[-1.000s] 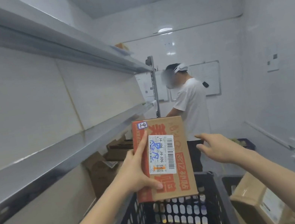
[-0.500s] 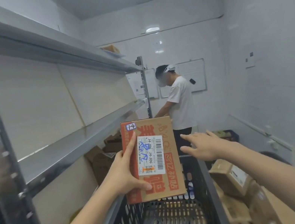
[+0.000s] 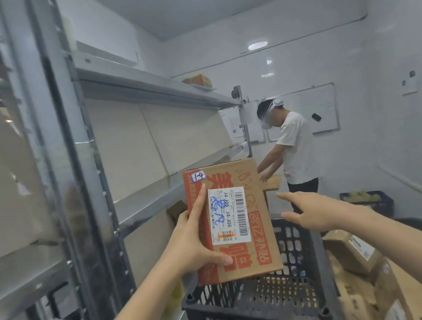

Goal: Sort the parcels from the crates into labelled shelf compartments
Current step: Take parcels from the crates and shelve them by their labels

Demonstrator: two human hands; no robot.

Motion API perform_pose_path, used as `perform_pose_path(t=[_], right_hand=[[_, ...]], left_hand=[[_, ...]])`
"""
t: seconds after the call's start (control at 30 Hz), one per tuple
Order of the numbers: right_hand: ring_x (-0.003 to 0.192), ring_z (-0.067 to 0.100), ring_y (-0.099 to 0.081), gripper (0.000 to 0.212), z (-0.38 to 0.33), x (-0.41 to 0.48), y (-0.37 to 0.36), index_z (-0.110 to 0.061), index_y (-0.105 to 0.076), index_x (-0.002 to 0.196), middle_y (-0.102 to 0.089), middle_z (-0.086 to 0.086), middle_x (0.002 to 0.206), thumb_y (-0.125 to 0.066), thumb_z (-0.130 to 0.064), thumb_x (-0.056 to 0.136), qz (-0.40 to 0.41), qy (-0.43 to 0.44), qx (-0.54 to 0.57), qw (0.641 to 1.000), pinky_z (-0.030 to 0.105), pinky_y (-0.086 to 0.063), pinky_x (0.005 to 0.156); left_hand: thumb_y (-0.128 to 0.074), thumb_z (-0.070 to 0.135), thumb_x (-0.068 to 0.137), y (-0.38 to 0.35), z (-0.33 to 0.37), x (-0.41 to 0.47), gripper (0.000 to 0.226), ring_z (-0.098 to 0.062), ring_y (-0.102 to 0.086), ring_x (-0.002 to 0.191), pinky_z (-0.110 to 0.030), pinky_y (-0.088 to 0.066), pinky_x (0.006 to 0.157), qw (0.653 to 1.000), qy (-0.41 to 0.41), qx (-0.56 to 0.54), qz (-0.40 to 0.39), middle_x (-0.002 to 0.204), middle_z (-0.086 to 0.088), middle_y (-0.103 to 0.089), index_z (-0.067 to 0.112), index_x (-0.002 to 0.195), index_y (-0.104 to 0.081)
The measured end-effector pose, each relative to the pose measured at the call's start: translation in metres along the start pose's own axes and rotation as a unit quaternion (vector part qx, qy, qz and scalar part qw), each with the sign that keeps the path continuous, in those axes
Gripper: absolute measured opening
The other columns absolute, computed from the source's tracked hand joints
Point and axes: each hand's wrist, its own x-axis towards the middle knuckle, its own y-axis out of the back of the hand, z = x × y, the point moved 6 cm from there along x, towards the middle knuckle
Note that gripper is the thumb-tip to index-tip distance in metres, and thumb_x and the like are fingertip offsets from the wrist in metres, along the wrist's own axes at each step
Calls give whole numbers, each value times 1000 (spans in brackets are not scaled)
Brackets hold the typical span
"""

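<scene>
The parcel (image 3: 249, 178) stands upright above the crate's (image 3: 262, 311) far left rim, held in the left grip (image 3: 191, 245). The right grip (image 3: 315, 212) hovers above the crate's far right corner, apart from the parcel. The shelf rack (image 3: 154, 195) runs along the crate's left. Loose boxes (image 3: 354, 250) lie right of the crate. Another person (image 3: 296, 144) stands behind the crate, and a second crate (image 3: 372, 199) sits behind it to the right.

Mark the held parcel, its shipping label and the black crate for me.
held parcel (image 3: 256, 208), head view, cardboard right of its label
shipping label (image 3: 228, 216), head view, middle of white sticker
black crate (image 3: 258, 309), head view, near rim
</scene>
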Motion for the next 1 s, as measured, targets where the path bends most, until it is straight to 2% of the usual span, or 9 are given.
perform_pose_path(t=[0.1, 0.2, 0.33, 0.5, 0.63, 0.7, 0.8, 1.0], right_hand=[[141, 21, -33, 64, -10, -17, 6, -31, -14, 153, -27, 0, 157, -41, -50, 98, -12, 29, 3, 1000, 39, -33, 112], [138, 22, -37, 64, -21, -40, 6, -32, -14, 153, -32, 1, 155, -41, -50, 98, -28, 68, -4, 997, 41, -36, 110], [136, 23, -40, 62, -32, -76, 4, -31, -15, 152, -36, 1, 153, -41, -48, 98, -55, 111, -10, 992, 43, -36, 110], [133, 24, -44, 59, -46, -113, 11, -31, -19, 151, -40, 4, 150, -40, -49, 99, -82, 136, -18, 987, 42, -38, 109], [131, 24, -46, 58, -71, -135, 17, -32, -20, 151, -44, 4, 147, -39, -49, 99, -75, 161, -10, 984, 40, -40, 107], [132, 24, -45, 59, -88, -146, 19, -32, -20, 151, -43, 3, 149, -39, -50, 98, -77, 175, -7, 981, 40, -40, 107], [131, 21, -46, 59, -125, -168, 20, -31, -21, 151, -44, 2, 148, -39, -50, 99, -76, 206, 5, 976, 38, -40, 106], [123, 17, -53, 56, -238, -237, 16, -30, -25, 150, -51, 4, 142, -41, -45, 99, -69, 285, 46, 955, 32, -44, 102]], left_hand=[[-93, 30, 59, 4, 13, -32, 139, -12, -39, 124, -37, -39, 106, 999, 24, 12, 20, 145, 4, -29, 70, 135, 16], [-92, 32, 60, 7, 30, -67, 139, -10, -39, 124, -35, -39, 106, 998, 40, 32, 37, 146, 4, -28, 67, 137, 18], [-93, 32, 57, 13, 53, -114, 141, -17, -40, 129, -40, -37, 108, 994, 71, 59, 53, 145, 1, -30, 66, 138, 18], [-94, 34, 54, 25, 69, -167, 143, -11, -40, 117, -38, -38, 107, 989, 102, 78, 73, 142, 2, -31, 69, 135, 18], [-95, 33, 53, 45, 78, -205, 143, -9, -39, 118, -34, -38, 103, 986, 117, 70, 99, 140, 5, -33, 69, 136, 15], [-96, 32, 50, 61, 82, -228, 144, -10, -41, 120, -31, -38, 103, 983, 119, 69, 119, 137, 5, -35, 72, 135, 13], [-96, 32, 49, 89, 86, -270, 143, -13, -43, 125, -35, -38, 107, 979, 126, 72, 146, 137, 6, -35, 74, 134, 12], [-96, 30, 50, 154, 86, -391, 143, -11, -43, 127, -33, -39, 108, 958, 165, 96, 212, 138, 7, -36, 73, 135, 11]])
